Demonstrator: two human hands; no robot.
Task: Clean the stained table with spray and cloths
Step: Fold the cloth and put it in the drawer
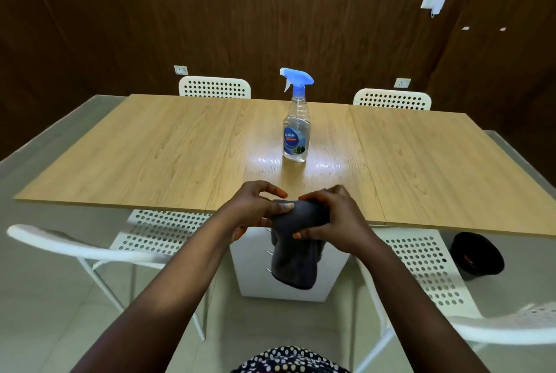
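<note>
A clear spray bottle (295, 129) with a blue trigger head stands upright near the middle of the light wooden table (168, 147). Just in front of the table's near edge, both my hands hold a dark grey cloth (296, 246) in the air. My left hand (255, 207) pinches its upper left part with thumb and fingers. My right hand (334, 219) grips the bunched top from the right. The rest of the cloth hangs down below my hands. I see no clear stain on the tabletop; a light glare lies around the bottle.
White perforated folding chairs stand at the near left (129, 243) and near right (436, 276), with two more behind the table (215, 88), (392, 99). A white pedestal (288, 282) supports the table. A black round object (478, 255) lies on the floor at right.
</note>
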